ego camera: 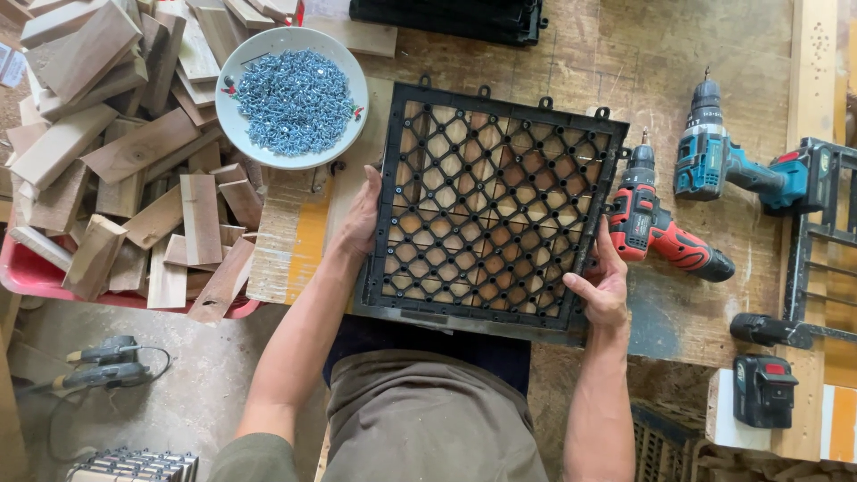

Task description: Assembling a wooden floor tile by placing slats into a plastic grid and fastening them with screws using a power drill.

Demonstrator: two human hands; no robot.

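At bench centre: black plastic lattice tile base (pixel 486 210), square, wooden slats visible through its mesh, lying flat on the worn wooden workbench (pixel 571 54). Left hand (pixel 364 219) grasps its left edge, fingers curled under the rim, thumb on top. Right hand (pixel 603 284) grasps the right edge near the lower corner, fingers wrapped around the frame. Just right of the tile: red cordless drill (pixel 665 234), lying on its side, close to the right hand. Further right: teal cordless drill (pixel 728 161). Upper left: white bowl (pixel 234 80) heaped with silver screws (pixel 295 100). Far left: red tub (pixel 27 277) piled with short wood offcuts (pixel 116 152). Lower right: black battery pack (pixel 764 390).
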